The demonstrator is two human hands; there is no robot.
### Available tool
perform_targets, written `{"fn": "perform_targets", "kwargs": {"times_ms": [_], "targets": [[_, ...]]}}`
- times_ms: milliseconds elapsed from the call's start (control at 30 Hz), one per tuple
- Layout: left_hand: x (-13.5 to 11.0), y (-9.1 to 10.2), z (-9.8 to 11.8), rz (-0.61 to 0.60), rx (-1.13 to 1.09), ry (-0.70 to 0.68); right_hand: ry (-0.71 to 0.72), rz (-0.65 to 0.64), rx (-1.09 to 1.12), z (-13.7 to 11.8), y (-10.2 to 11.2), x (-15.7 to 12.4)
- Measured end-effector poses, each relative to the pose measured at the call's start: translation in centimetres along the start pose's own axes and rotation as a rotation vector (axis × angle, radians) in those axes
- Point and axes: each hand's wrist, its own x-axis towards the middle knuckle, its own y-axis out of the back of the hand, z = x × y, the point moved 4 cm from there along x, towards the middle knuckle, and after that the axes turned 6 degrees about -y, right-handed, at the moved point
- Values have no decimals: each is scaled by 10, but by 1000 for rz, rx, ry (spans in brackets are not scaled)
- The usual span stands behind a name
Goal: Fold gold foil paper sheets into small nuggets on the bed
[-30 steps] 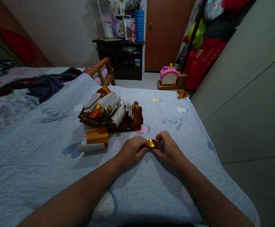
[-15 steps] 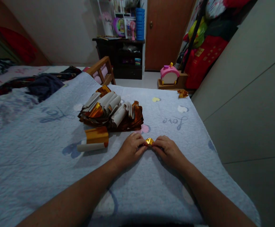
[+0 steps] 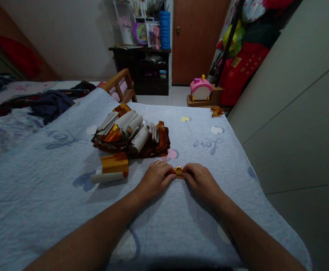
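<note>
A small folded piece of shiny gold foil paper (image 3: 179, 172) lies between my hands, just above the bedspread. My left hand (image 3: 158, 176) pinches its left end with thumb and fingers. On the other side, my right hand (image 3: 199, 178) grips the right end the same way. The fingers cover both ends, so only the curved gold middle shows. To the left of my left hand rests a loose gold sheet (image 3: 115, 162), its near edge curled into a white-backed roll. Behind that sits a big pile of gold and white papers (image 3: 136, 131), stacked and curled.
A light blue quilted bedspread (image 3: 181, 233) with hearts and lettering lies under everything. Small gold folded pieces (image 3: 217, 111) sit at its far right corner. Dark clothes (image 3: 54, 105) lie at the left. A pale cabinet (image 3: 300, 131) stands along the right side.
The gold foil between my fingers has changed from a crumpled-looking bump to a smoother, rounded arch with a flat front edge. My hands stay in nearly the same place; the view shifts slightly.
</note>
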Motion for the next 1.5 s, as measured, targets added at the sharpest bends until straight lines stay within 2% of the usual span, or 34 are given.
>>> {"fn": "perform_targets", "kwargs": {"times_ms": [633, 800, 1100, 1500], "targets": [[3, 2, -4, 34, 33, 44, -86, 22, -33, 1, -5, 5], [4, 1, -7, 34, 111, 41, -105, 49, -7, 2, -4, 4], [2, -3, -4, 40, 230, 78, -72, 52, -46, 3, -4, 5], [3, -3, -3, 58, 142, 113, -43, 38, -51, 1, -5, 4]]}}
